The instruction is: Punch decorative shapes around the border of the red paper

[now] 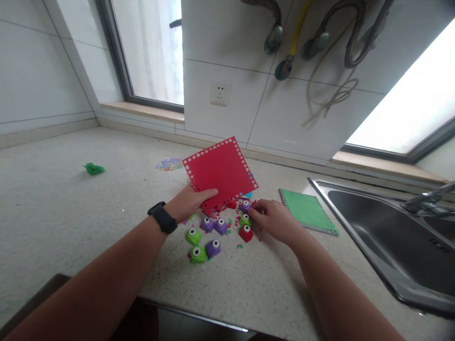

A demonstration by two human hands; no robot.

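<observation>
Head view: we have a red sheet of card [222,168] tilted up above the speckled countertop [117,213], its near edge over a group of shape punches. Left hand [188,201] is clamped on it, thumb flat on the front face, remaining fingers hidden behind. Right hand [275,218], well apart from the left, has thumb and fingertips at a purple punch [244,206]; whether it grips or merely touches, we cannot tell. Progress, by our judgement: well advanced. Small cut-outs run along the far edge and both side edges; the near edge shows holes too, but hand and punches confuse that stretch, so we cannot say whether any gap is left there. Just nearer us than the purple punch sit a green punch [245,219] and a red punch [246,233]; more in purple and lime stand leftward, picture buttons up. Paper confetti [240,246] lies scattered among them. Farther out, right: a stack of green sheets [309,208], border punched, which we take as finished, beside the steel sink [359,237]. Left: multicoloured paper bits [169,164] beyond the card and, well apart, a crumpled green scrap [94,168].
</observation>
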